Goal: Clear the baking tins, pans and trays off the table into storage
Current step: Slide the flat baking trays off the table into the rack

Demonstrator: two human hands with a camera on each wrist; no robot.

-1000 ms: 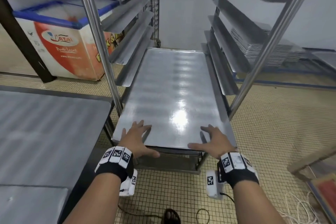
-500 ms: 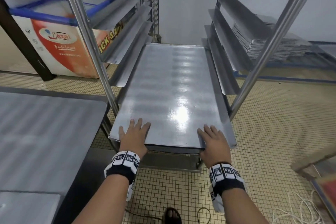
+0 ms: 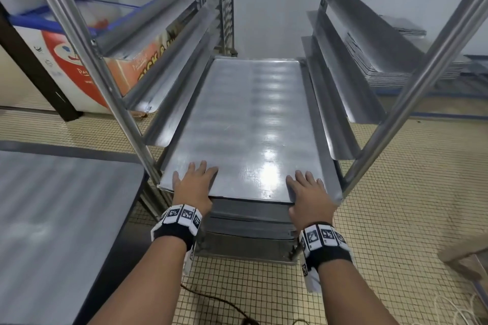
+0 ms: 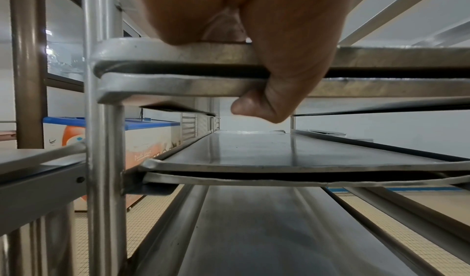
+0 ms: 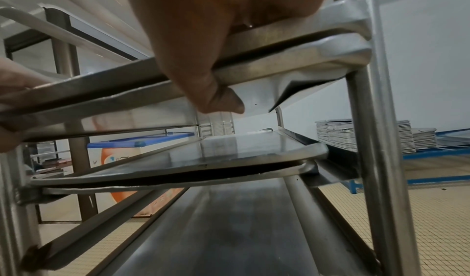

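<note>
A flat metal baking tray (image 3: 245, 126) lies on a pair of runners in the steel rack (image 3: 87, 60). My left hand (image 3: 194, 185) rests on its near left corner and my right hand (image 3: 307, 192) on its near right corner. On both hands the fingers lie straight on top of the tray. In the left wrist view the left hand (image 4: 254, 29) drapes its thumb down over the front rims of this tray (image 4: 381, 55) and a second one right under it. The right hand (image 5: 203, 29) lies the same way on the tray (image 5: 292, 33). More trays (image 3: 248, 229) sit on lower runners.
A steel table (image 3: 52, 206) stands at my left, close to the rack's front left post. A chest freezer (image 3: 66, 60) is behind the rack on the left. Stacked trays (image 3: 383, 68) lie on a low blue frame at the right. A cord (image 3: 211, 298) trails on the tiled floor.
The tray has slid deeper into the rack with both hands on its near edge. The spread thumbs have drawn in against the front rim.
</note>
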